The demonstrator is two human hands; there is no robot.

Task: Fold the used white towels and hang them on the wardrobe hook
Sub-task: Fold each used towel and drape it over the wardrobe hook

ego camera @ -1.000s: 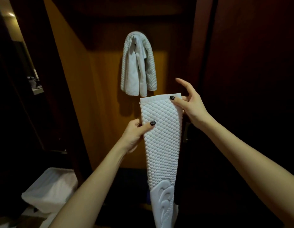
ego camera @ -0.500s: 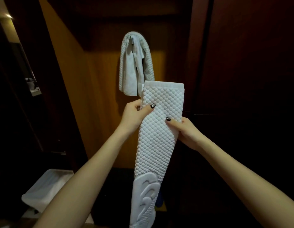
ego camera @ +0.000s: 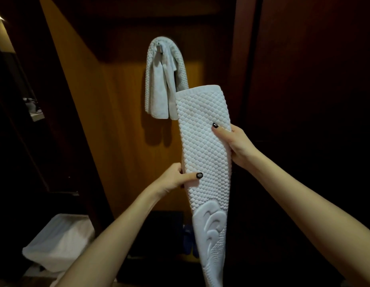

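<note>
At twelve o'clock: hook (ego camera: 158, 44), carrying hung towel (ego camera: 159, 96). At five o'clock, folded towel (ego camera: 202, 146), pinched by left hand (ego camera: 175, 179) and right hand (ego camera: 237, 141). Risk: crowded hook, either may slip.

White towel (ego camera: 202, 141) has quilted scale pattern, embossed swirl motif.

A hung towel (ego camera: 157, 94) draped the hook (ego camera: 159, 44); my folded towel (ego camera: 202, 146) crowded its lower right; bare back panel (ego camera: 122, 131) lay open left, a dark door (ego camera: 304, 90) walled the right.
</note>
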